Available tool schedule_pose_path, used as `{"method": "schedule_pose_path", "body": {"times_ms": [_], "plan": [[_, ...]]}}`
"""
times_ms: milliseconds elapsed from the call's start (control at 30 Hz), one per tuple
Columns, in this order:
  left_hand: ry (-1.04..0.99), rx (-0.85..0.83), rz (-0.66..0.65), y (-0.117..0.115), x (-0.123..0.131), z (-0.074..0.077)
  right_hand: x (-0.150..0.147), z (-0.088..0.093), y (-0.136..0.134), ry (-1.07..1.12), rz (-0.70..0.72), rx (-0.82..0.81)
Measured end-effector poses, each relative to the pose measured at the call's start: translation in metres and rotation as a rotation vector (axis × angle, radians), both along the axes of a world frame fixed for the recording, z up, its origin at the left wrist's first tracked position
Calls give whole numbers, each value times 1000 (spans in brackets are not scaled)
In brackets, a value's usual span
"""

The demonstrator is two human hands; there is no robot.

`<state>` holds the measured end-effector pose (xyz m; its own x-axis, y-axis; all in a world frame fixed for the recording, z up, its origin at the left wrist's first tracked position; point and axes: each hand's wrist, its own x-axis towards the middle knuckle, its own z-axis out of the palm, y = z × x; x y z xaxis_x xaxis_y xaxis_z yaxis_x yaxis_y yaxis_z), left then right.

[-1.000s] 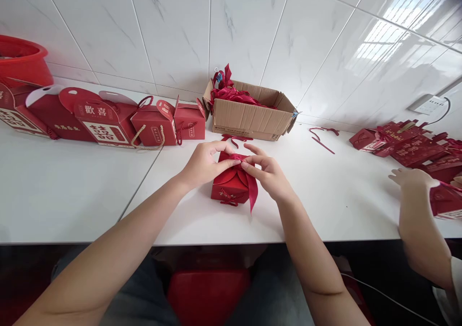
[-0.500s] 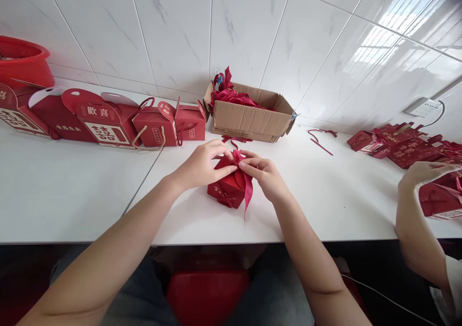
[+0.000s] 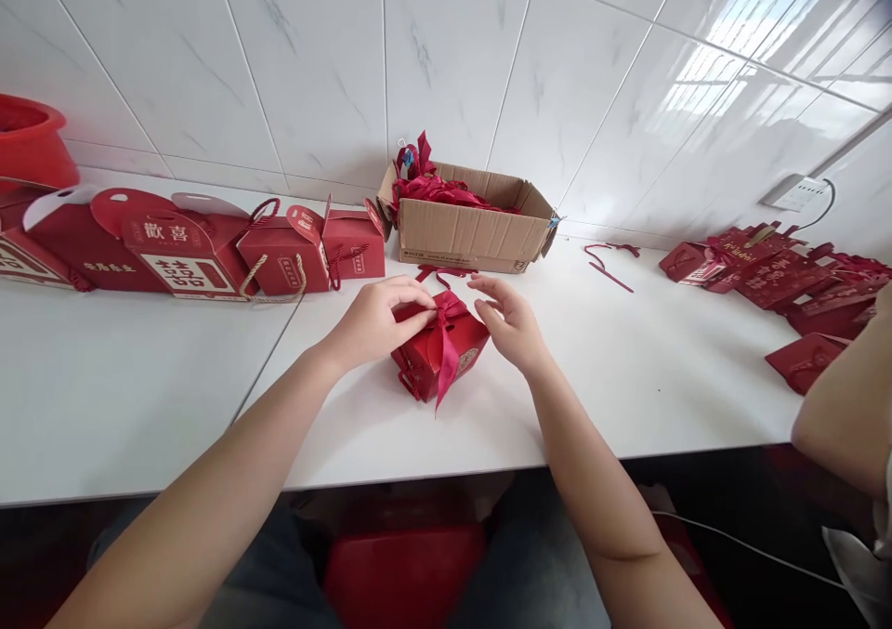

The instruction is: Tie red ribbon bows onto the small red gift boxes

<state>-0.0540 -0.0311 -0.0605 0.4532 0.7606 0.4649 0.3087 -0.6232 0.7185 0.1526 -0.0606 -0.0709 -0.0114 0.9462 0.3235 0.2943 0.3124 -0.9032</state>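
White tiles with grey veins line the wall [image 3: 452, 62] behind a white counter [image 3: 599, 387], and daylight reflects off them at upper right. Near the middle of the counter, between the two hands, sits a small red box [image 3: 416, 350], one corner turned toward the person. Crimson ribbon [image 3: 448, 360] is tied in a bow on its top, one tail hanging down over the near side. The left hand [image 3: 376, 321] pinches at the left of the bow with thumb and fingers; the right hand [image 3: 514, 324] is empty — fingers loosely bent and parted — just beside the bow. Behind them, against the wall, a cardboard carton [image 3: 474, 234] holds more ribbon. Red gift boxes [image 3: 185, 243] stand in a row to the left, near a red tub [image 3: 32, 146]; other red boxes [image 3: 777, 271] cluster at far right, beside another person's arm [image 3: 850, 401].
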Motion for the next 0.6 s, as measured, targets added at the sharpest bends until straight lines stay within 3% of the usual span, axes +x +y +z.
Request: {"method": "schedule_pose_path", "body": {"times_ms": [133,300,500,600], "plan": [[-31,-21,-23,1,0,-1,7,-5,7,15,176,-52],[9,12,3,-1,0,0,10,4,-1,-186,7,138],[35,40,-13,-1,-1,-2,27,21,-18,-223,117,37],[32,23,-55,-4,1,0,33,21,-16,-215,-50,182]]}}
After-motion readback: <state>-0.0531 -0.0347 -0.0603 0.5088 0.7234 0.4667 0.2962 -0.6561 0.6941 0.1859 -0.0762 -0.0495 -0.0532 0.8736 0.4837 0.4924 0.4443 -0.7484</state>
